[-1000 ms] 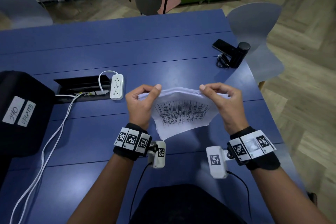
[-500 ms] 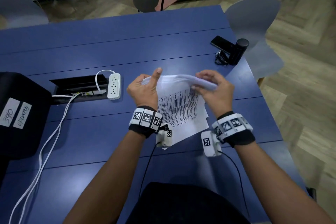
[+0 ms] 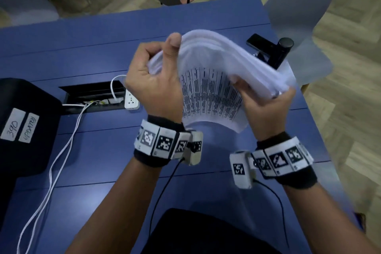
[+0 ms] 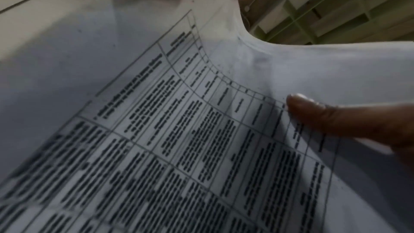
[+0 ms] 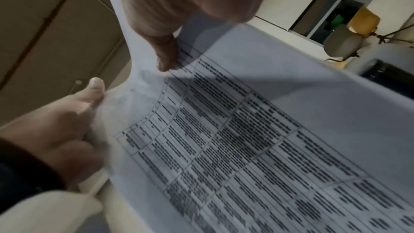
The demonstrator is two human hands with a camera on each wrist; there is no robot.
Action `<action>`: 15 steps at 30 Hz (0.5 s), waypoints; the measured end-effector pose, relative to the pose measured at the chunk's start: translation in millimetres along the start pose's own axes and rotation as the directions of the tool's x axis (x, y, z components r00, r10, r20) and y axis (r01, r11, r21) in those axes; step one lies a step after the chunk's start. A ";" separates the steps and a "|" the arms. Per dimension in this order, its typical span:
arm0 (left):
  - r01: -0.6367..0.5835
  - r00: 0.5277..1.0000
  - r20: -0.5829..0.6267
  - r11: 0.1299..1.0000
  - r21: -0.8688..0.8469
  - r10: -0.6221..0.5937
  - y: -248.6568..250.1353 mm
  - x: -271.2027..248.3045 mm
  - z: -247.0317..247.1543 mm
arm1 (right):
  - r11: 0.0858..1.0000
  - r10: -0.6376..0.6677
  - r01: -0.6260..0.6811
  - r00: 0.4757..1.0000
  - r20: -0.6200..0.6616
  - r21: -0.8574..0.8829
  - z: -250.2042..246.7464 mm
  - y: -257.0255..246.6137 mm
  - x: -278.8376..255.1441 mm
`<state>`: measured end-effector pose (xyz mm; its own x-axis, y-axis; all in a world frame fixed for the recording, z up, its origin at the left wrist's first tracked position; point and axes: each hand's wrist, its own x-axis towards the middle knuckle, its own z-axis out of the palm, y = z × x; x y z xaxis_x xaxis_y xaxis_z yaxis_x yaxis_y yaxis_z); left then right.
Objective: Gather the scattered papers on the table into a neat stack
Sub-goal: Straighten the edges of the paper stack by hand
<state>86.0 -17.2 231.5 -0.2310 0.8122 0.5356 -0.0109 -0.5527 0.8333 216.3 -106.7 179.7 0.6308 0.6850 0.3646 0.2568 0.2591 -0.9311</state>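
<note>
A bundle of white printed papers (image 3: 214,80) is held up in the air above the blue table (image 3: 82,51), bowed into an arch. My left hand (image 3: 158,72) grips its left end, thumb raised against the top sheets. My right hand (image 3: 266,99) grips the right end from below, thumb on the printed face. The left wrist view shows the printed table on the papers (image 4: 201,130) with the right thumb (image 4: 325,116) pressed on it. From the right wrist view the papers (image 5: 246,139) fill the frame, and the left hand (image 5: 56,127) holds their far edge.
A black box with white labels (image 3: 22,126) sits at the table's left edge. A white power strip (image 3: 131,100) and cables lie by a cable hatch (image 3: 90,93). A black cylinder and phone (image 3: 274,49) stand at the far right, beside a grey chair (image 3: 305,27).
Both hands have lifted the papers up off the table toward the camera and bent them into a stronger arch; the bundle has tilted, its right end lower.
</note>
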 end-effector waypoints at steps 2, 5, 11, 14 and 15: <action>0.047 0.998 0.036 0.998 0.044 -0.049 -17.4 -17.7 -3.9 | 0.997 0.073 -0.073 0.997 0.000 0.038 -0.5 22.7 -14.9; 0.274 0.955 0.081 0.951 0.143 -0.287 -50.7 -42.4 -14.8 | 0.941 0.335 -0.336 0.942 0.039 0.047 -1.9 58.0 -30.7; 0.380 0.912 0.132 0.921 0.083 -0.388 -63.0 -32.6 -19.9 | 0.862 0.496 -0.506 0.851 0.174 0.017 -15.7 93.7 -33.2; 0.409 0.898 0.143 0.910 0.070 -0.415 -68.3 -26.0 -19.6 | 0.875 0.474 -0.485 0.858 0.198 0.009 -16.9 91.6 -25.5; 0.419 0.893 0.153 0.906 0.063 -0.424 -69.8 -24.8 -19.2 | 0.876 0.472 -0.482 0.860 0.194 0.005 -16.2 93.0 -23.4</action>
<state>73.8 -2.4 157.4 -0.0523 0.9879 0.1458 -0.0458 -0.1482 0.9879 237.3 -109.6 84.8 0.5217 0.8433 -0.1288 -0.0827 -0.1003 -0.9915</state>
